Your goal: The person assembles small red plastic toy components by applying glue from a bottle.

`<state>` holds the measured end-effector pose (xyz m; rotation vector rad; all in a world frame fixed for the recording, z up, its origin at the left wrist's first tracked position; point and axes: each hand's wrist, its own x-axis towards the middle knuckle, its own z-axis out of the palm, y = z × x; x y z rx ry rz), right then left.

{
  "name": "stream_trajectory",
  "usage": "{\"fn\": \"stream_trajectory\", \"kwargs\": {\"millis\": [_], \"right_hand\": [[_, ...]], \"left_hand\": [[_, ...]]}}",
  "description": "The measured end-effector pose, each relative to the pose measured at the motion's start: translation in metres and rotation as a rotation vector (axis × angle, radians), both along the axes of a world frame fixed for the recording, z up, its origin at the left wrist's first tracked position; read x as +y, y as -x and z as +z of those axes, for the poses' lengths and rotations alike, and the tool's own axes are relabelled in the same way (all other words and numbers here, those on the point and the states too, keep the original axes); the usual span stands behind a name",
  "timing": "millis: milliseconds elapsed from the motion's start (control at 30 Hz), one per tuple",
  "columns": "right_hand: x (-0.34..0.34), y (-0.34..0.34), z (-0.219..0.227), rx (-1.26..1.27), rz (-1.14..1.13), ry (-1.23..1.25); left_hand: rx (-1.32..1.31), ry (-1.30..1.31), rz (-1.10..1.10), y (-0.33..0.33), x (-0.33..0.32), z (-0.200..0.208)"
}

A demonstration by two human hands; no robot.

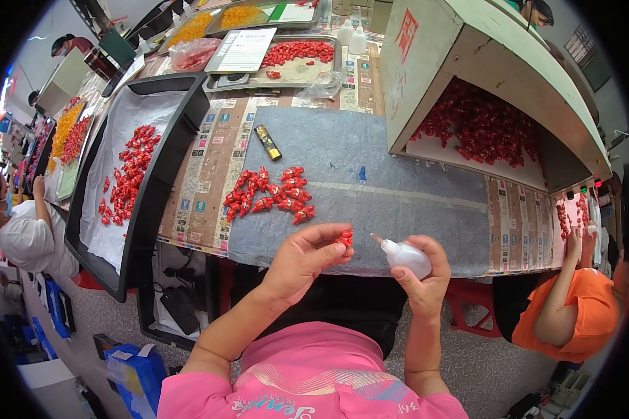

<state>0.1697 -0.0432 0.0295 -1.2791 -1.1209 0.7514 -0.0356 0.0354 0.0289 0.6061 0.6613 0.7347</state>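
Observation:
Between the thumb and fingers of my left hand [313, 253] is a small red plastic figure [345, 238], pinched over the front edge of the table. My right hand [426, 269] is wrapped round a white squeeze bottle [407, 260]. The bottle lies tilted, its thin nozzle pointing left toward the red figure, with a gap between them. Just beyond my left hand, several similar red figures [286, 194] lie in a loose pile on a grey-blue cloth mat [412, 174]. A black and gold tube-shaped object [268, 143] rests behind the pile.
On the left stands a black tray [77, 216] lined with white paper, holding red figures. A light-coloured box [426, 84] at the right has many red pieces inside. Behind are a metal tray [335, 70] and white bottles [358, 40]. Co-workers sit at both sides.

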Motion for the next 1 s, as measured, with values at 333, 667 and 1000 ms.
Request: {"fn": "stream_trajectory", "kwargs": {"millis": [333, 667, 1000], "right_hand": [[0.0012, -0.0037, -0.0019, 0.142, 0.025, -0.113], [-0.001, -0.0013, -0.0029, 0.035, 0.027, -0.112], [-0.0001, -0.0018, -0.0031, -0.014, -0.001, -0.102]], "left_hand": [[-0.08, 0.067, -0.029, 0.0021, 0.0002, -0.0088], [-0.068, 0.066, -0.031, 0.0022, -0.0002, -0.0086], [-0.058, 0.062, -0.035, 0.0012, -0.0003, -0.0099]]}}
